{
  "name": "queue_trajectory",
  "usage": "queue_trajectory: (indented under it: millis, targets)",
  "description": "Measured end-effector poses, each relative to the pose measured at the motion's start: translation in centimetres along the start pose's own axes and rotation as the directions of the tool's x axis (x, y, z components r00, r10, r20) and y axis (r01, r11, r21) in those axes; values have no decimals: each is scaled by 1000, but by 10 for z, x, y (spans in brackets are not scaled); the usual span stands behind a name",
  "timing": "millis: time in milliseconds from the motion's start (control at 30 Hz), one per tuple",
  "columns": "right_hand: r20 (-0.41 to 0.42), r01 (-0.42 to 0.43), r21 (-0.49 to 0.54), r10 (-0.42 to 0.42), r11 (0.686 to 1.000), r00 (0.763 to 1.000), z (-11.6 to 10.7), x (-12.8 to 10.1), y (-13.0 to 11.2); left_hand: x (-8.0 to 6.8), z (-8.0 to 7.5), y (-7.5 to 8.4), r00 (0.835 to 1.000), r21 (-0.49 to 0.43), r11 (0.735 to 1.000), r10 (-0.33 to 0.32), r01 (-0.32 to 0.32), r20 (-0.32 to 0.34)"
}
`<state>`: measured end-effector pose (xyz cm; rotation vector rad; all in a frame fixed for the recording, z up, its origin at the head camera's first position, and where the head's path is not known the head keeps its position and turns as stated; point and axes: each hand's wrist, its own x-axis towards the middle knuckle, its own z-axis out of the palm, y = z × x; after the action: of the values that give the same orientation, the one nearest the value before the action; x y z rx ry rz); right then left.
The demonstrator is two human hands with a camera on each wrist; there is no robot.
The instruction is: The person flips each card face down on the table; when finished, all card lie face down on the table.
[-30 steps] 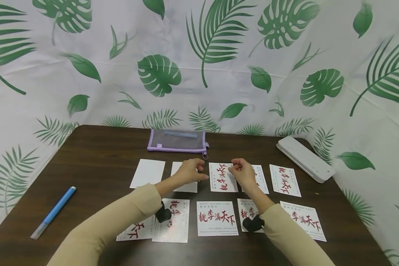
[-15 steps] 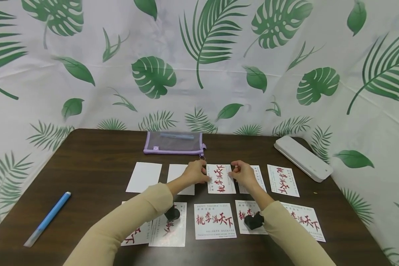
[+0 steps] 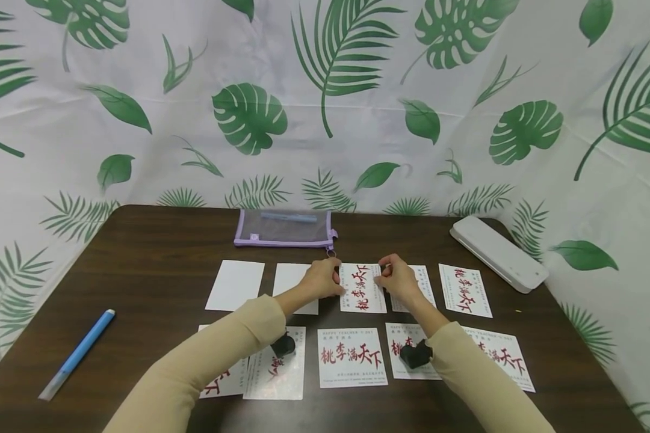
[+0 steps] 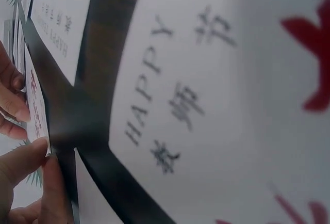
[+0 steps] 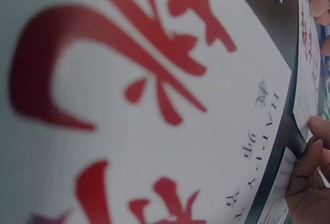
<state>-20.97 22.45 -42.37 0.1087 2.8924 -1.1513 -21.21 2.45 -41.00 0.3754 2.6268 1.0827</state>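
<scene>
A white card with red Chinese characters (image 3: 362, 290) lies in the back row, turned sideways. At its left edge my left hand (image 3: 321, 280) pinches it between thumb and finger; the left wrist view shows the left thumb (image 4: 28, 159) on top of the edge. My right hand (image 3: 402, 281) pinches the opposite edge, and the right wrist view shows the right fingers (image 5: 305, 175) there. A blank white card (image 3: 288, 278) is partly hidden under the left hand. Another printed card (image 3: 425, 282) is partly covered by the right hand.
Another blank card (image 3: 235, 285) and a sideways printed card (image 3: 466, 291) end the back row. Several printed cards, one at the centre (image 3: 352, 358), lie in front beneath the forearms. A mesh pouch (image 3: 283, 228), a white case (image 3: 498, 254) and a blue marker (image 3: 78, 353) lie around them.
My left hand has moved right onto the card's left edge and its fingers have closed there. The right fingers have settled on the right edge. The card has hardly moved.
</scene>
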Motion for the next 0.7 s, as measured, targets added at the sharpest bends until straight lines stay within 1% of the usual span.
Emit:
queue_trajectory:
  millis: [167, 267, 367, 433, 500, 533, 600, 633, 700]
  targets:
    - [-41, 29, 52, -27, 998, 999, 0, -3, 0, 0, -1, 1, 1000, -7, 1000, -4, 4, 7]
    - [-68, 49, 130, -41, 990, 997, 0, -5, 0, -1, 0, 1, 1000, -24, 1000, -2, 2, 7]
    - [-68, 58, 242, -43, 968, 997, -2, -8, 0, -3, 0, 0, 1000, -13, 1000, 19, -20, -21]
    - [-54, 56, 325, -40, 944, 998, -3, -9, 0, -4, -1, -1, 998, -6, 999, 33, -34, -50]
    - [-34, 44, 387, -33, 921, 999, -5, -10, -2, -5, -3, -1, 996, -31, 999, 38, -41, -77]
    - [-27, 35, 411, -26, 911, 999, -6, -11, -3, -6, -4, -2, 995, -58, 997, 40, -45, -89]
    - [-18, 14, 455, -7, 890, 1000, -8, -11, -4, -6, -6, -2, 994, -151, 987, 35, -50, -101]
    - [-11, 0, 472, 6, 882, 1000, -9, -12, -5, -7, -7, -3, 994, -208, 977, 30, -52, -106]
    - [-2, -25, 494, 30, 869, 1000, -11, -13, -7, -8, -9, -3, 993, -325, 944, 21, -59, -118]
